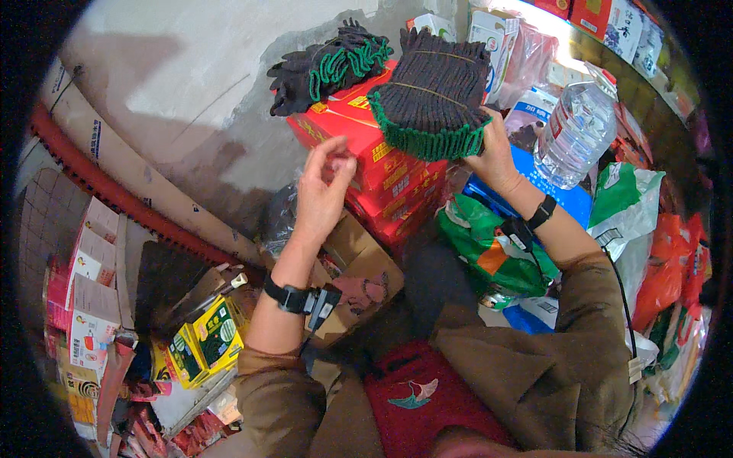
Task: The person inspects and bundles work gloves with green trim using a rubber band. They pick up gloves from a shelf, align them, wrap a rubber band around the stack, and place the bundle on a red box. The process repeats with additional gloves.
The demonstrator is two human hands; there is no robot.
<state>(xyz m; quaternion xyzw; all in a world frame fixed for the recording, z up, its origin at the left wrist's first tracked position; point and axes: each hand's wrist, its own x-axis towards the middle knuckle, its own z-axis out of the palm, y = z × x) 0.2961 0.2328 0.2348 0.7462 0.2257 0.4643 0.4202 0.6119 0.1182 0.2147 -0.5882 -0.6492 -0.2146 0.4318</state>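
Note:
My right hand (496, 155) grips a thick bundle of dark knitted work gloves (435, 95) by its right side. Thin bands run across the bundle, and its near edge shows a row of green cuffs. Beneath and left of it stands a stack of red boxes (370, 164). A second heap of dark gloves with green cuffs (334, 65) lies at the back of the stack, against the wall. My left hand (327, 183) hovers by the left side of the red boxes, holding nothing, its fingers partly bent and apart.
An open cardboard box (359, 263) sits below the red stack. To the right are a large clear water bottle (576, 126), a green package (489, 244) and red plastic bags (668, 263). Yellow packets (206, 340) lie at lower left. A long red-edged beam (137, 195) runs along the left.

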